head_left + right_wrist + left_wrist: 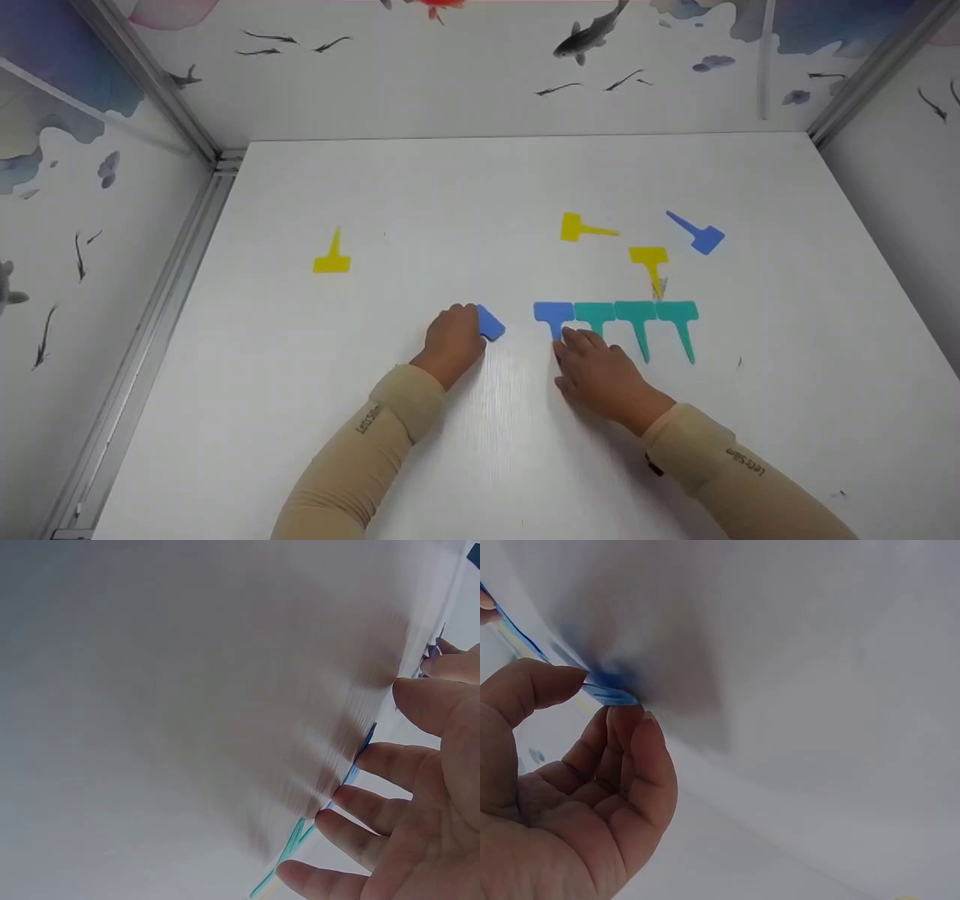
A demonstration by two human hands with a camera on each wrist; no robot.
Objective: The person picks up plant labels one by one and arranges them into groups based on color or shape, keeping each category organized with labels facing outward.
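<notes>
My left hand (454,341) pinches a blue T-shaped plant label (491,323) between thumb and fingertips, close to the white tabletop; its stem is hidden by the hand. To the right, a second blue plant label (553,310) begins a side-by-side row with three teal plant labels (635,310), heads level and stems toward me. My right hand (607,375) lies low over the row's left part, fingers spread and fairly straight. Its fingertips touch around the blue label's stem and cover part of the nearest teal stem. In the right wrist view the fingers (397,765) rest along the surface.
Beyond the row lie two yellow plant labels (572,227) and a blue one (707,240), turned different ways. Another yellow label (332,263) lies far left, stem pointing away. White panels with painted fish (589,37) enclose the table (450,195) at the back and sides.
</notes>
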